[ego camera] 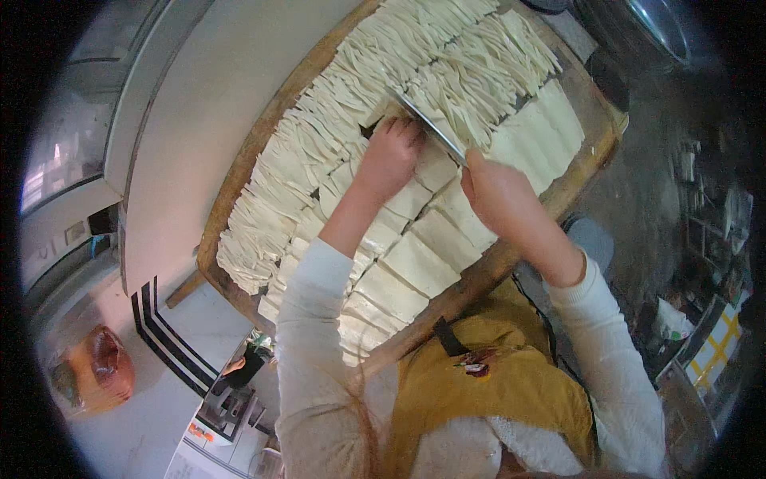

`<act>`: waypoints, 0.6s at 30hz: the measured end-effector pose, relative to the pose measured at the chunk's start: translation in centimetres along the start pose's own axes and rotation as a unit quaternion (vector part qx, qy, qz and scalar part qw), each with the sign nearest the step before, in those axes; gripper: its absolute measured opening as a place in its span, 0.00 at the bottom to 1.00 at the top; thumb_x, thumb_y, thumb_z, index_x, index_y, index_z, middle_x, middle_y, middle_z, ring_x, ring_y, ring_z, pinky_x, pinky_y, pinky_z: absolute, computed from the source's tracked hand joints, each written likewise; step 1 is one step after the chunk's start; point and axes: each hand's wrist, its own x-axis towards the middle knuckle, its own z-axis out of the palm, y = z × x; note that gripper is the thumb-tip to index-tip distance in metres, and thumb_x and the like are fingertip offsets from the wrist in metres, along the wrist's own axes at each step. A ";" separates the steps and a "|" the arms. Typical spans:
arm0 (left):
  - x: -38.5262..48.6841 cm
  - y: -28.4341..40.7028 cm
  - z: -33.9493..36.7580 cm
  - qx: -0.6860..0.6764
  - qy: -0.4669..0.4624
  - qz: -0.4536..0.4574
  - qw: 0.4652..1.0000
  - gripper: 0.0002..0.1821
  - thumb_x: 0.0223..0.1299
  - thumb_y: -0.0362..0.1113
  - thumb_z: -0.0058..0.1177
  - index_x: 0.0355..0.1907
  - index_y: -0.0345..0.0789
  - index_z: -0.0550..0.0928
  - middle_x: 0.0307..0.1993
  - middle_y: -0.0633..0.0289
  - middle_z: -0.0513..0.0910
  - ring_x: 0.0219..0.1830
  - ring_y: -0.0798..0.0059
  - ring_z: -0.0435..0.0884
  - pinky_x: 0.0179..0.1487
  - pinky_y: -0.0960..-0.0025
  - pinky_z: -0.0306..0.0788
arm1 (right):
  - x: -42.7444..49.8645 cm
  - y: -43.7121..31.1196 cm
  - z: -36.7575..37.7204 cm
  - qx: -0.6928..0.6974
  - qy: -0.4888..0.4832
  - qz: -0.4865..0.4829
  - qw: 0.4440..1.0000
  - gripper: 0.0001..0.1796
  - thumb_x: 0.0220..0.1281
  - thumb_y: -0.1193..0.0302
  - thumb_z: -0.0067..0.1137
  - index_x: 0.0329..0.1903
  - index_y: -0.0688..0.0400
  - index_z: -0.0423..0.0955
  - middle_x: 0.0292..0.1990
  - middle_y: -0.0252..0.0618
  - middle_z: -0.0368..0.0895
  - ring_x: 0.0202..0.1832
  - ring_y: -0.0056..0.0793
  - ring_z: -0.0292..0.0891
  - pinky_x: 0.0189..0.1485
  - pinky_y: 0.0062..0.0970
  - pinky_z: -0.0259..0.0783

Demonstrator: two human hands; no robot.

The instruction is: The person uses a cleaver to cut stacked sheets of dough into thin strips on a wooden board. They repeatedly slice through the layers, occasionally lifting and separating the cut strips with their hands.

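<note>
My right hand [505,191] grips a knife [434,129] by its handle end, the blade pointing up and left across pale sheets. Against the left side of the blade, my left hand [395,152] rests with curled fingers on a pale sheet. Rows of flat pale sheets, perhaps dough or tofu skin [419,266], cover the near part of a wooden board [574,182]. Cut pale strips [353,90] lie along the far side, with more strips [473,78] right of the blade. Uncut sheets [535,141] lie at the right.
The board's far edge runs beside a pale wall [221,90]. A mustard apron [491,383] touches its near edge. At lower left is a plastic bag with reddish contents [111,371]. A large metal vessel [658,27] stands at upper right.
</note>
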 end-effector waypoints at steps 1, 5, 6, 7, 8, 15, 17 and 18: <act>-0.1 0.1 0.0 -0.015 -0.004 -0.015 1.000 0.09 0.50 0.29 0.52 0.34 0.29 0.81 0.42 0.53 0.80 0.47 0.57 0.77 0.50 0.60 0.74 | -0.1 -0.2 0.1 0.009 -0.002 0.015 1.000 0.09 0.65 0.70 0.49 0.39 0.64 0.65 0.25 0.56 0.80 0.31 0.57 0.80 0.33 0.53 0.73; -0.4 0.2 0.2 -0.057 0.002 -0.026 0.998 0.09 0.51 0.30 0.52 0.34 0.29 0.81 0.39 0.54 0.80 0.46 0.57 0.77 0.49 0.59 0.74 | -0.1 -1.1 -0.1 0.016 0.011 -0.005 1.000 0.09 0.67 0.70 0.47 0.39 0.64 0.65 0.25 0.55 0.80 0.30 0.56 0.80 0.33 0.53 0.73; -0.5 0.0 0.3 -0.057 -0.002 -0.035 0.998 0.09 0.51 0.29 0.53 0.34 0.29 0.81 0.39 0.54 0.80 0.46 0.57 0.77 0.49 0.59 0.74 | 0.0 -1.4 -0.1 -0.007 -0.001 0.012 1.000 0.09 0.67 0.70 0.47 0.39 0.64 0.65 0.25 0.55 0.80 0.30 0.56 0.80 0.33 0.53 0.73; -0.6 0.0 0.4 -0.063 -0.004 -0.037 0.997 0.09 0.51 0.29 0.53 0.34 0.29 0.81 0.39 0.53 0.80 0.46 0.56 0.77 0.49 0.58 0.74 | -0.3 -1.5 -0.3 -0.010 -0.007 0.011 1.000 0.09 0.67 0.70 0.46 0.39 0.64 0.65 0.25 0.55 0.80 0.30 0.56 0.80 0.33 0.53 0.73; -0.8 0.0 0.5 -0.069 -0.006 -0.046 0.997 0.09 0.51 0.29 0.53 0.34 0.29 0.81 0.39 0.53 0.79 0.46 0.56 0.77 0.49 0.58 0.74 | -0.4 -1.5 -0.4 -0.021 0.003 0.014 1.000 0.08 0.67 0.70 0.46 0.39 0.64 0.65 0.25 0.55 0.80 0.29 0.56 0.80 0.33 0.53 0.73; -1.4 -0.3 0.4 -0.083 -0.018 -0.057 0.995 0.10 0.49 0.28 0.53 0.36 0.29 0.81 0.42 0.51 0.79 0.47 0.53 0.77 0.51 0.56 0.74 | -0.9 -1.6 0.2 0.010 0.017 0.001 1.000 0.09 0.68 0.70 0.46 0.39 0.64 0.66 0.24 0.54 0.79 0.29 0.57 0.79 0.32 0.53 0.73; -1.4 -0.4 0.3 -0.088 0.019 -0.034 0.995 0.12 0.48 0.27 0.56 0.38 0.30 0.81 0.40 0.50 0.79 0.46 0.51 0.77 0.50 0.55 0.73 | -1.0 -1.6 0.3 0.000 0.025 0.002 1.000 0.09 0.68 0.69 0.46 0.39 0.64 0.66 0.23 0.54 0.79 0.29 0.57 0.79 0.32 0.52 0.73; -1.4 -0.5 0.3 -0.075 0.011 -0.036 0.996 0.11 0.48 0.27 0.55 0.37 0.29 0.81 0.42 0.51 0.79 0.48 0.52 0.77 0.52 0.55 0.73 | -0.8 -1.6 0.2 0.004 0.002 0.007 1.000 0.09 0.68 0.69 0.46 0.39 0.64 0.66 0.24 0.54 0.79 0.29 0.57 0.79 0.32 0.52 0.73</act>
